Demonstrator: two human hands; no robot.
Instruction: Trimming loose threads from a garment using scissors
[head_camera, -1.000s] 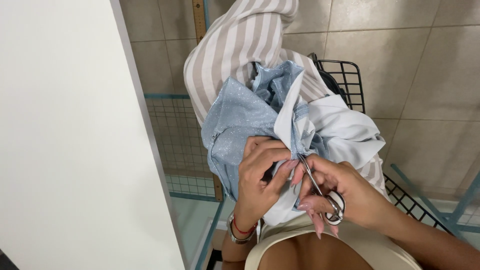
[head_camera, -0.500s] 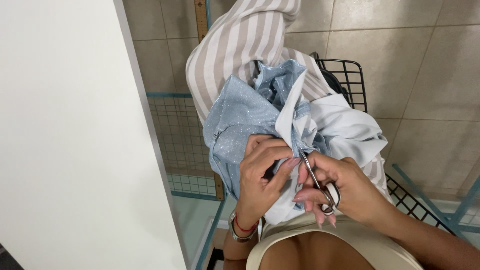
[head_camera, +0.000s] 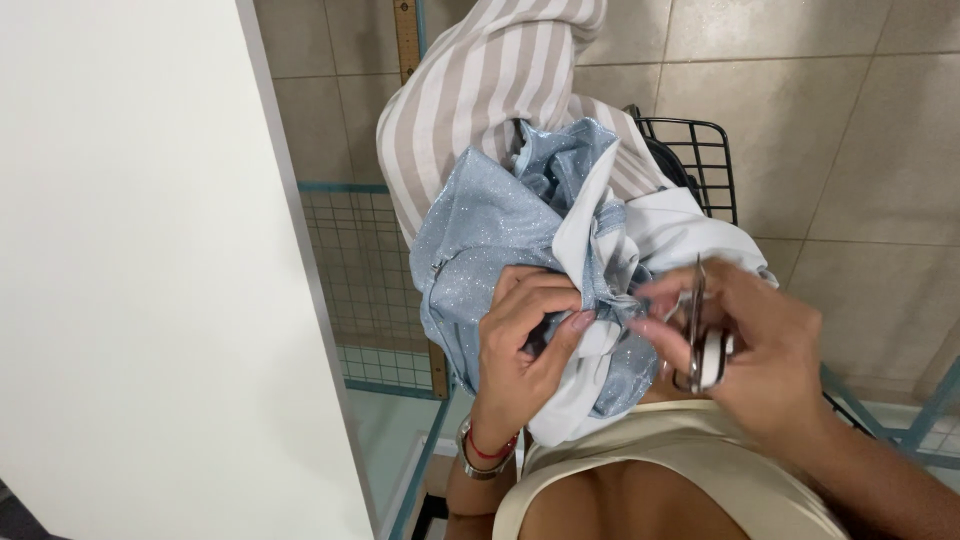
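Head view: the left hand (head_camera: 520, 345) is closed around a fold of the sparkly light-blue fabric garment (head_camera: 480, 240), thumb and forefinger pinching it where a white lining or panel (head_camera: 585, 215) turns out. That bundle is heaped on the person's lap, over a leg in beige-and-white striped trousers (head_camera: 480, 90). The right hand (head_camera: 755, 350) has its grip shut on a pair of small silver scissors (head_camera: 697, 335), fingers through the loops, blades pointing up and seemingly closed, just beside the pinched fold and not touching it as far as can be told.

The work in hand looks like trimming at the seam: cloth held taut, scissors lifted off. Another cut would call for bringing the tips back to the exact spot by the left thumb without nicking the lining.

Behind the bundle stands a black wire basket (head_camera: 700, 150); part of the garment drapes over its rim, and what lies inside is hidden. A teal-framed wire mesh rack (head_camera: 360, 280) sits by the white wall (head_camera: 130, 270), above a tiled floor (head_camera: 860, 130).
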